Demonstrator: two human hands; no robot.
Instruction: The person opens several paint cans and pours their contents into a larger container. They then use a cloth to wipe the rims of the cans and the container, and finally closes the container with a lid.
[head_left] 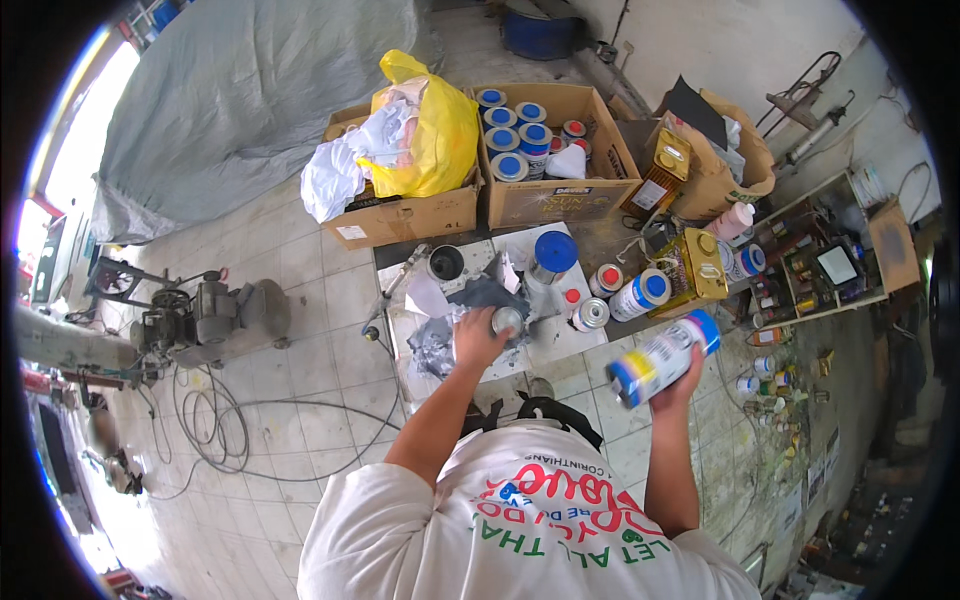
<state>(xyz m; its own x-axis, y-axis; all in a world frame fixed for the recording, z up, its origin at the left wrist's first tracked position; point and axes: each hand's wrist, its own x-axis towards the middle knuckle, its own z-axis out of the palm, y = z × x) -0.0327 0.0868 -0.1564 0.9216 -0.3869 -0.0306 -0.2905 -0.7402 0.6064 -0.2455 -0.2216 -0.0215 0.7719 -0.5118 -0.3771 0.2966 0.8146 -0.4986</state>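
My right hand (680, 382) is wrapped round a large can (660, 358) with a blue cap and a white, blue and yellow label, held tilted off to the right of the table. Over the paint-stained tabletop, my left hand (482, 338) grips a small greyish round cup (507, 321) by its side. Grey-smeared paper or cloth (433, 348) lies around that hand. Beyond it stand an open can with a dark inside (446, 263) and a tub with a blue lid (555, 252). A hose-fed spray gun (410, 262) rests at the table's left edge.
Several cans, one blue-capped (640, 295), and a gold square tin (692, 270) line the right side. Behind are a cardboard box of blue-topped cans (560, 195) and one with a yellow bag (440, 140). An air compressor (215, 315) and coiled hose (215, 420) occupy the left floor.
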